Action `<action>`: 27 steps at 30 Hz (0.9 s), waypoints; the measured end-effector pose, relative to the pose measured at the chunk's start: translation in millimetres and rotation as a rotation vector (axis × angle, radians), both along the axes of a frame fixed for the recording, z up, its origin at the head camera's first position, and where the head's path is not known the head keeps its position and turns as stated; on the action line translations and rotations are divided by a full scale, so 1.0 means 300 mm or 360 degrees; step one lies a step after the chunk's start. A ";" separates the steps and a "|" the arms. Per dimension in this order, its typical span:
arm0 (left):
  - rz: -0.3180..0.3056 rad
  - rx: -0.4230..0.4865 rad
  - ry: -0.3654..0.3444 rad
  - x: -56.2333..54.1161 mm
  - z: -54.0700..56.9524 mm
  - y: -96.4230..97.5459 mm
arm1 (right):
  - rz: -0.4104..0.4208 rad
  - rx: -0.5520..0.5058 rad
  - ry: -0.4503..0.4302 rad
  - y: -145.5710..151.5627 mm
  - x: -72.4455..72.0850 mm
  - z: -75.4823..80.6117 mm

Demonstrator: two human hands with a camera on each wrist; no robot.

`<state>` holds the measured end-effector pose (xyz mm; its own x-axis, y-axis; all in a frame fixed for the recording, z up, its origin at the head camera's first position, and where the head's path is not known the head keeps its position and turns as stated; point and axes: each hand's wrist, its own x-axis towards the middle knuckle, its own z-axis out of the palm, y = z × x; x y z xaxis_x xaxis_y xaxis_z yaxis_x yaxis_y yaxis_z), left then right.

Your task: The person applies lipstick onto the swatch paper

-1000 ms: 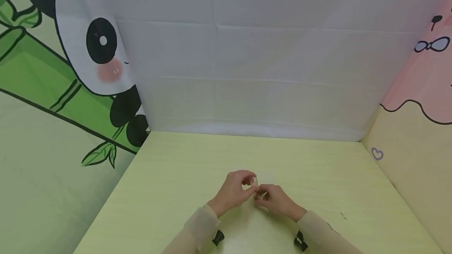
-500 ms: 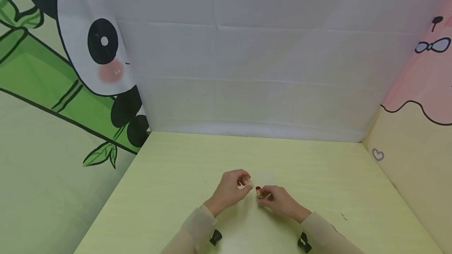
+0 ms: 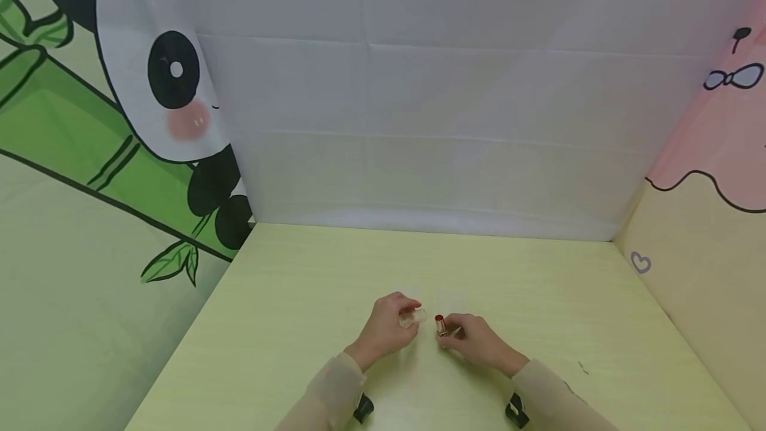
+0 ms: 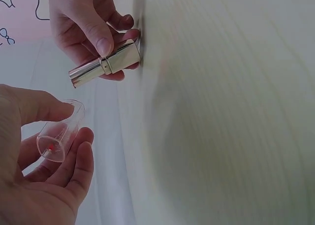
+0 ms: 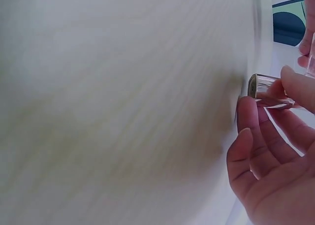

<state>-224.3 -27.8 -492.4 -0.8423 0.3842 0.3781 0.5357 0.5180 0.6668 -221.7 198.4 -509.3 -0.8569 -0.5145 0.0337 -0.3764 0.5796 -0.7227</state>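
Note:
My left hand (image 3: 385,330) holds a clear lipstick cap (image 4: 62,131) between thumb and fingers; in the left wrist view it is see-through, with a small red spot at its near end. My right hand (image 3: 477,341) pinches a shiny gold lipstick tube (image 4: 106,63), its base toward the table and its reddish open end up. The cap and the tube are apart, a small gap between them. In the right wrist view the tube's base (image 5: 253,86) shows beside the thumb, and the cap is only partly visible at the right edge.
Both hands are over a pale wood-grain table (image 3: 311,265). A white cloth (image 3: 419,132) hangs behind it. Printed side walls stand left (image 3: 60,298) and right (image 3: 700,271). A small dark mark (image 3: 583,368) lies right of the right sleeve.
The clear cap has come off the lipstick tube. My left hand has drawn left with the cap and tilted it nearly level; the right hand with the tube has shifted slightly right.

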 end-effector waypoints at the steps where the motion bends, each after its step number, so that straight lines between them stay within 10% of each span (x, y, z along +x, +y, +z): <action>1: 0.0001 -0.0005 -0.0002 -0.001 -0.004 0.000 | 0.0001 -0.0001 0.0000 0.001 0.000 0.001; 15: 0.0041 -0.0205 -0.0092 -0.014 -0.056 0.007 | 0.0010 -0.0066 -0.0054 0.005 -0.012 0.002; 27: -0.0013 -0.0031 -0.0285 -0.025 -0.096 0.017 | -0.0005 -0.0052 -0.0028 0.012 -0.014 -0.004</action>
<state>-231.9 -22.7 -521.3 -0.8922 0.3973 0.2147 0.4136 0.5280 0.7417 -225.8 202.1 -510.7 -0.8590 -0.5107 0.0354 -0.3619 0.5569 -0.7476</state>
